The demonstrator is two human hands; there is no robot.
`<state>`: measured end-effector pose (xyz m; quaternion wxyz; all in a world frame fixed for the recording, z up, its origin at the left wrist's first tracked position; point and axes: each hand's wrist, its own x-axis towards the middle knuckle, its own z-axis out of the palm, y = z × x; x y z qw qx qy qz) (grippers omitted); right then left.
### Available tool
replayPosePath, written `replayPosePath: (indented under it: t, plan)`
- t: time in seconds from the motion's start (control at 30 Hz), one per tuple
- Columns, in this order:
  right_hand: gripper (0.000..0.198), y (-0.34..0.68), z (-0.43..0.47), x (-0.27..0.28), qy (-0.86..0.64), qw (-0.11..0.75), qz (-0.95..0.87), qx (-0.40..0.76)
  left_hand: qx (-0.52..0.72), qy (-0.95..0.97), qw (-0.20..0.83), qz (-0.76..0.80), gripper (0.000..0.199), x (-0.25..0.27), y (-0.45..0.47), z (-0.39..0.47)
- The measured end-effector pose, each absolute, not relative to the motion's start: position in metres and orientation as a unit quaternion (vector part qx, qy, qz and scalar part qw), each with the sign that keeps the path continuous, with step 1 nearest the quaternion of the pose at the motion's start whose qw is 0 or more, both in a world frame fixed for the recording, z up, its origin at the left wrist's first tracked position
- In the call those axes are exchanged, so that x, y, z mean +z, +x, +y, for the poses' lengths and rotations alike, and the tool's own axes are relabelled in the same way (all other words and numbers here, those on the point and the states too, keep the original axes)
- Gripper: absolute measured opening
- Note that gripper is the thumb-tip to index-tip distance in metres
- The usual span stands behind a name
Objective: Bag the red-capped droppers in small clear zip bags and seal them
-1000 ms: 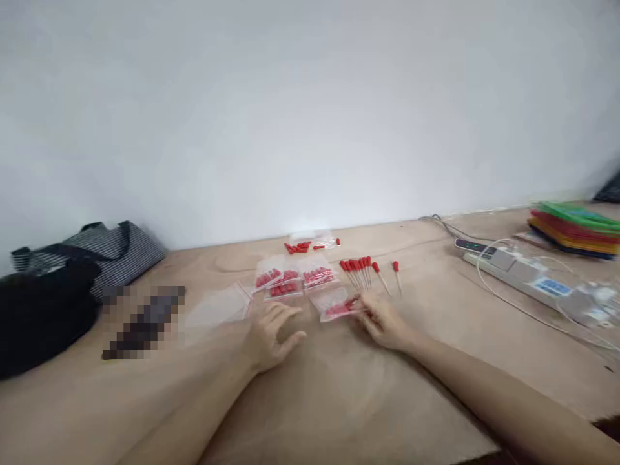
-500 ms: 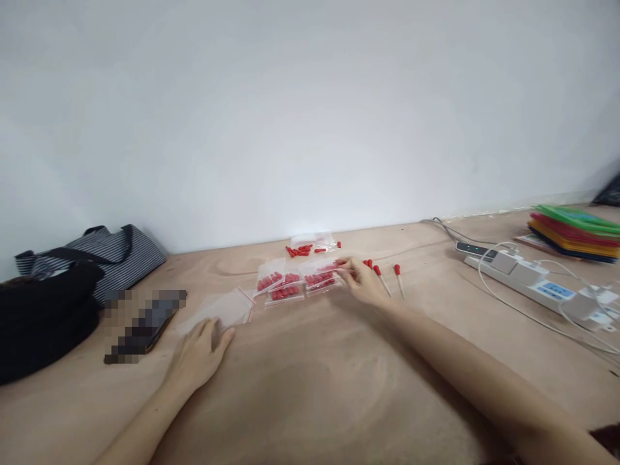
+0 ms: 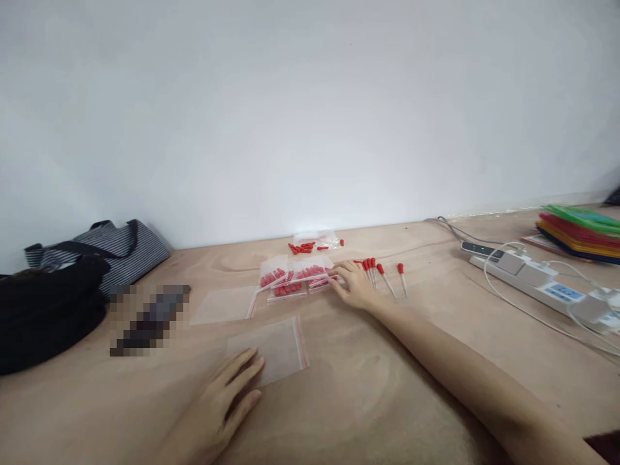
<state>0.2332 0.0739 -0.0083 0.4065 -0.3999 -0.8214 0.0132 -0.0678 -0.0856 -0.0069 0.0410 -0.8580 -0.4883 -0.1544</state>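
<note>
Left hand touches empty bag; right hand touches filled bags.

One head-worn camera looks forward and slightly down across a table toward a wall at 12 o'clock. The arms enter from 6 o'clock, the left hand close to the lens, the right hand farther out near centre. A bag sits at 9 o'clock, a power strip at 3 o'clock. Nothing overlaps with another view.
</note>
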Motion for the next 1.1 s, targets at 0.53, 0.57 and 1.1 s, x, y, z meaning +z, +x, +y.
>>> replayPosePath:
  t: [0.53, 0.57, 1.1]
  plan:
    - [0.016, 0.276, -0.001, -0.013, -0.296, 0.313, -0.885, 0.179, -0.096, -0.895, -0.136, -0.413, 0.061, 0.002, 0.041, -0.025]
    - [0.017, 0.275, -0.001, -0.013, -0.294, 0.313, -0.885, 0.180, -0.098, -0.895, -0.141, -0.411, 0.060, 0.002, 0.041, -0.025]
    - [0.050, 0.277, -0.005, -0.005, -0.176, 0.228, -0.930, 0.228, -0.117, -0.915, -0.180, -0.340, 0.066, 0.005, 0.034, -0.017]
